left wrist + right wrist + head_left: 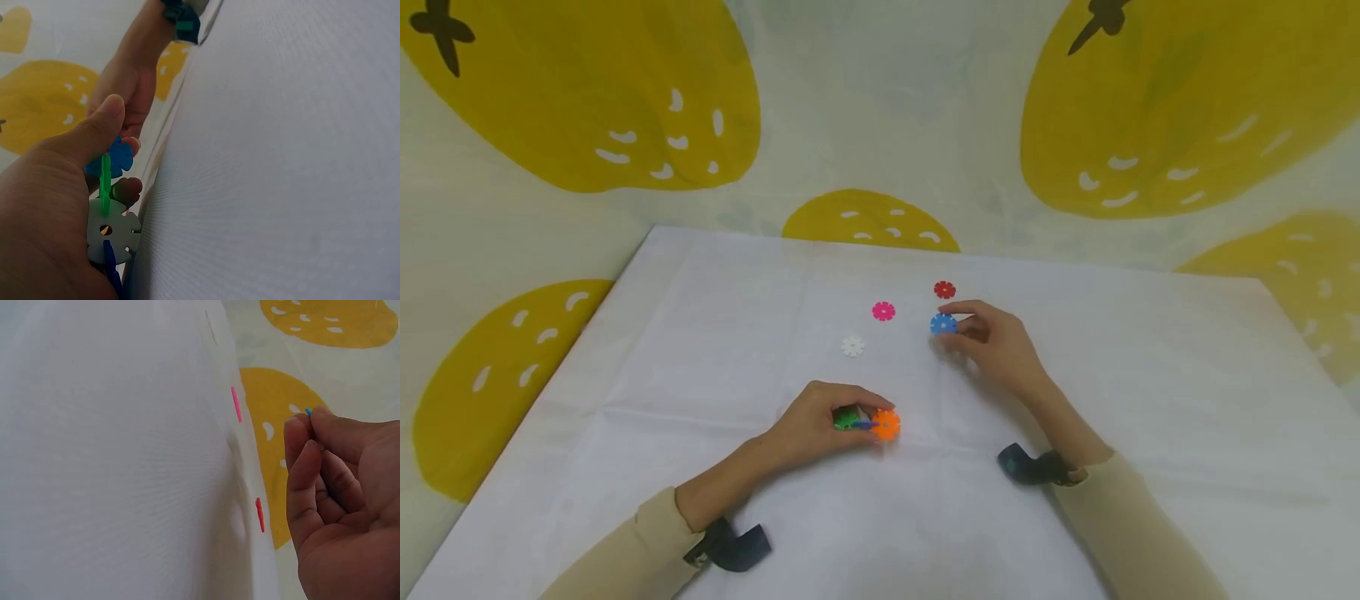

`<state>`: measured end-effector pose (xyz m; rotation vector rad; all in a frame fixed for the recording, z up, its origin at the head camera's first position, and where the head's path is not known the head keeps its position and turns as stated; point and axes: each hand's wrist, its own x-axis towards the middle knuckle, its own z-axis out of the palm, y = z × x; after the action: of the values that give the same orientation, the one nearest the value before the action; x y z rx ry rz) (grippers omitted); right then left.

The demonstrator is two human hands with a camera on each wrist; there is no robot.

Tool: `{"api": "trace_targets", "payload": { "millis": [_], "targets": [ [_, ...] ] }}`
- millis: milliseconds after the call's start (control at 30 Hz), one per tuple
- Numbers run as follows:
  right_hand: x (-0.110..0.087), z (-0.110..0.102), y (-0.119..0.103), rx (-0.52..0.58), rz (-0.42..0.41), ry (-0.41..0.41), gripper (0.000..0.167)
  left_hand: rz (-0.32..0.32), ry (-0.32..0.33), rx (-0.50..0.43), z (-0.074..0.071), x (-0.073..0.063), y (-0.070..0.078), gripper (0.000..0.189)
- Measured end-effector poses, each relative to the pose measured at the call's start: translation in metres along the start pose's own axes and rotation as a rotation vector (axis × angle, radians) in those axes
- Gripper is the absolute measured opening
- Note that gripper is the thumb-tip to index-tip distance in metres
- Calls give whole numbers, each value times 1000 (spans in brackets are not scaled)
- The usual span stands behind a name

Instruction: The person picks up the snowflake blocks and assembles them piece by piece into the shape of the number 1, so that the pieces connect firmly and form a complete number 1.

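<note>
My left hand (808, 427) grips a small joined cluster of notched plastic discs between thumb and fingers. An orange disc (886, 425) faces up at its right end, with a green disc (846, 418) nearer the palm and a dark blue disc (864, 425) edge-on between them. In the left wrist view a greyish-white disc (119, 231) also belongs to the cluster, slotted with the green one. Farther forward and to the right, my right hand (998, 343) pinches a single light blue disc (943, 324) by its edge, apart from the cluster.
Three loose discs lie on the white-covered table (700, 333): a white one (853, 346), a pink one (883, 311) and a red one (944, 289) just beyond my right hand. A fruit-patterned cloth (887, 108) stands behind the table's far edge.
</note>
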<state>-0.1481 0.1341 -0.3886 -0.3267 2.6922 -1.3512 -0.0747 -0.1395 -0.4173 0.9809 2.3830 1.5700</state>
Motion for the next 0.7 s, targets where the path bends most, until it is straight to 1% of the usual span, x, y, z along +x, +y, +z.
{"api": "trace_targets", "payload": {
  "millis": [133,267,500,700],
  "targets": [
    [-15,-1,-8,21,-14,-45,39,-18,-6,-5,0,0,1,34],
    [-28,1,-14,31,-54,-66,40,-35,-7,-4,0,0,1,34],
    [-45,6,-20,64,-116,-97,41,-31,-11,-16,0,0,1,33],
    [-56,13,-23,46,-132,-149,36,-24,-1,-8,0,0,0,33]
  ]
}}
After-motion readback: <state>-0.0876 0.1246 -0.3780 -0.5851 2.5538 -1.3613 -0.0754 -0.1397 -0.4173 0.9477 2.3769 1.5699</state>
